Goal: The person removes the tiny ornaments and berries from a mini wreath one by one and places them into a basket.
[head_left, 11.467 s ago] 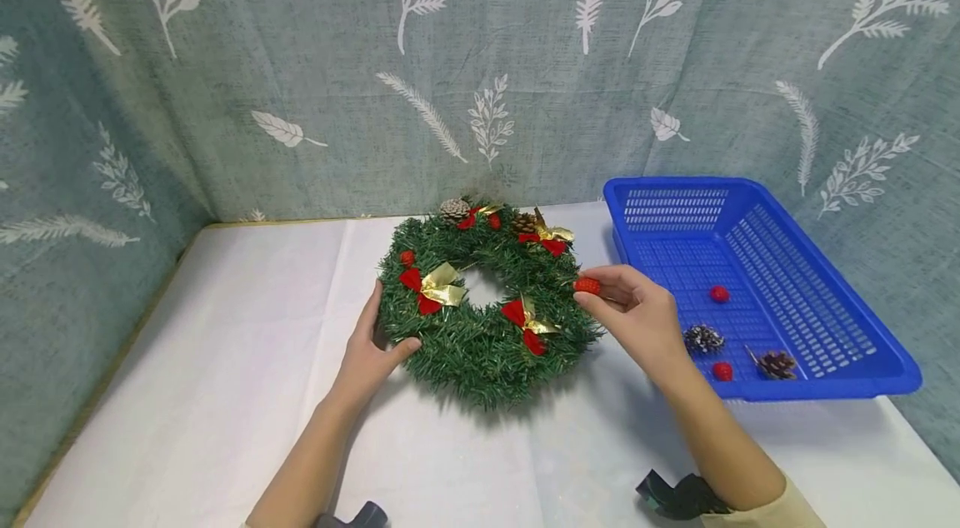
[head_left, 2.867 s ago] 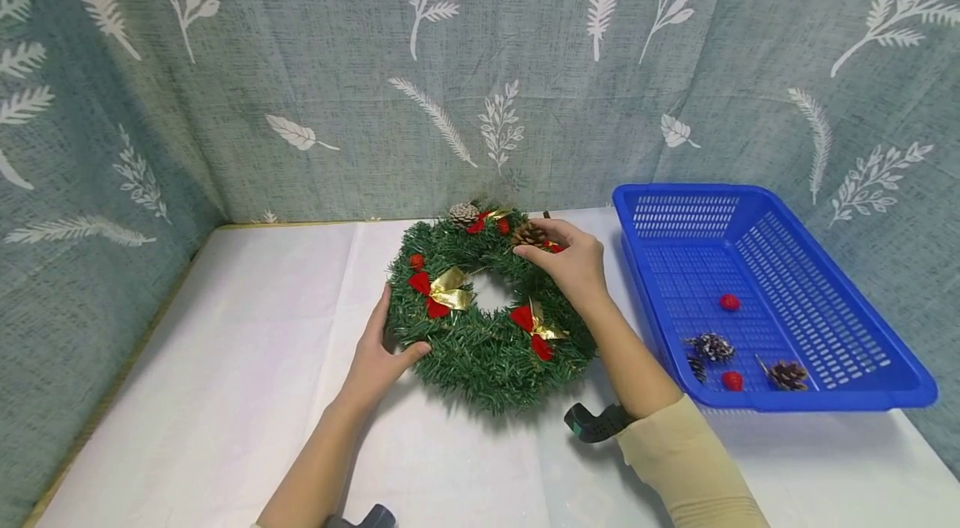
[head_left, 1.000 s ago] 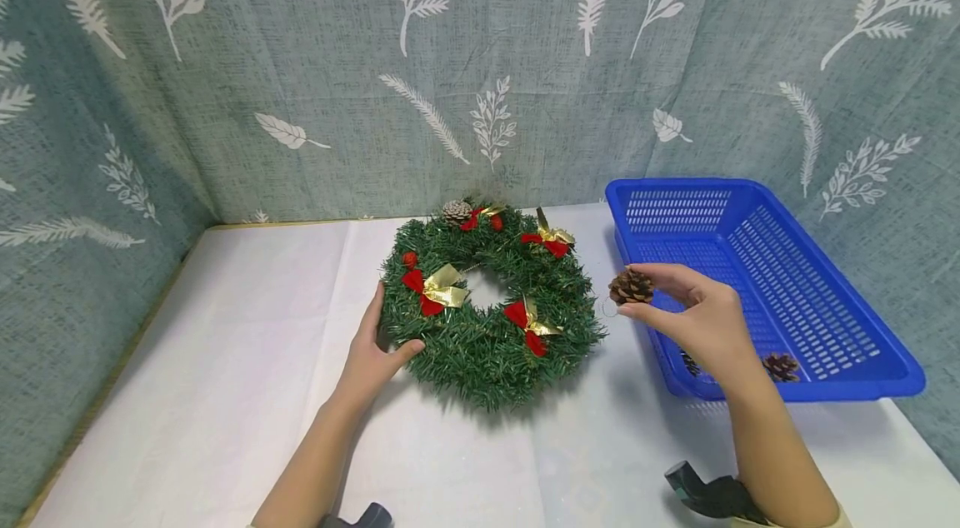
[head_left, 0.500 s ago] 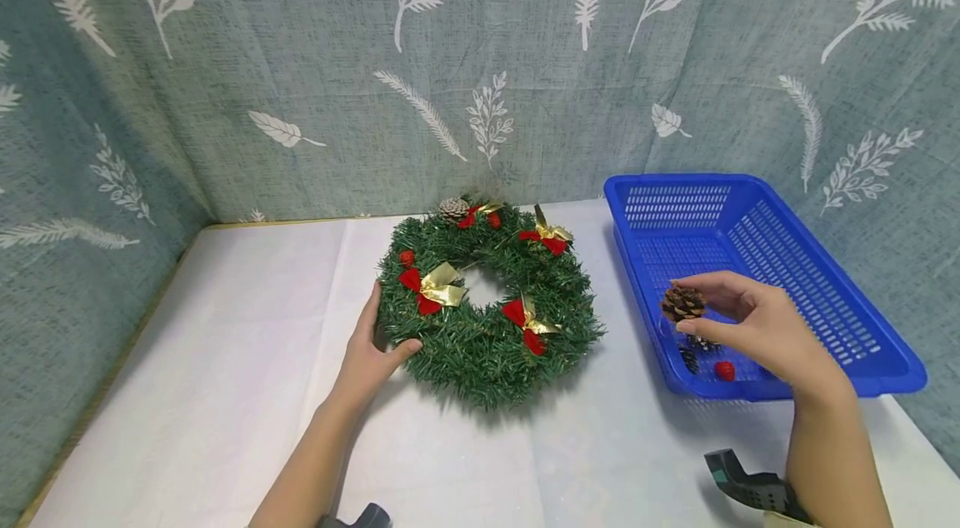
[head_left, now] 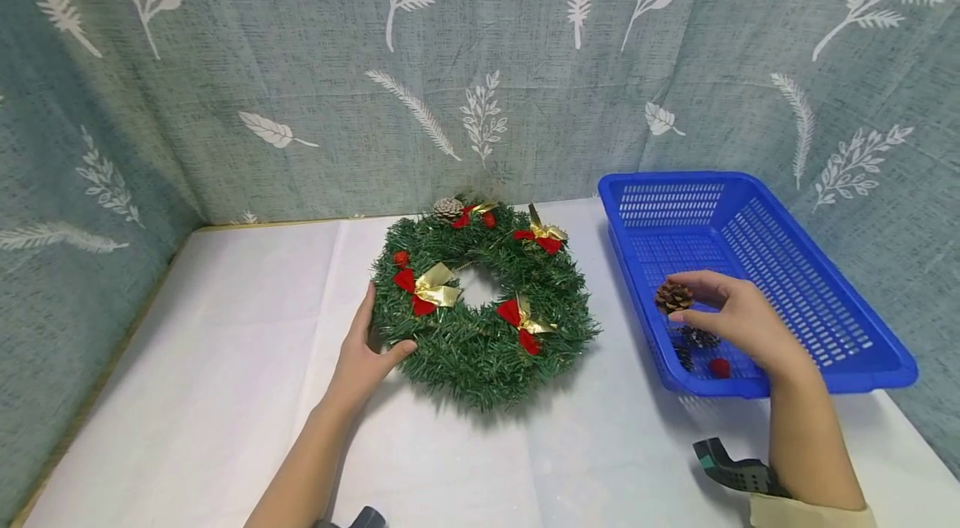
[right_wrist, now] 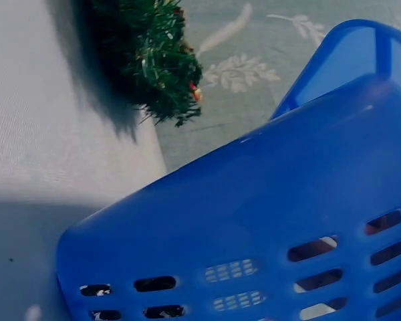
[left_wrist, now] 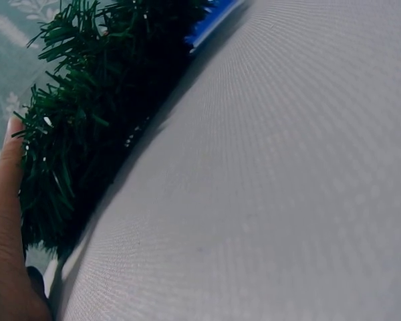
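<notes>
- One bench (head_left: 217, 378) carries everything, and the blue basket (head_left: 847, 382) stands at its right side.
- The wreath (head_left: 480, 361) lies left of the basket, apart from it; beside its upper right bow (head_left: 542, 238) the brown cone sits no more, so the wreath bears one ornament fewer.
- The left hand (head_left: 366, 361) keeps holding the wreath's edge between thumb and fingers.
- The right hand (head_left: 738, 318) has moved from the wreath to the basket, pinching a cone.
- This pine cone (head_left: 672, 297) is now over the basket's wreath-facing side, not yet released; its exact height I cannot tell.
</notes>
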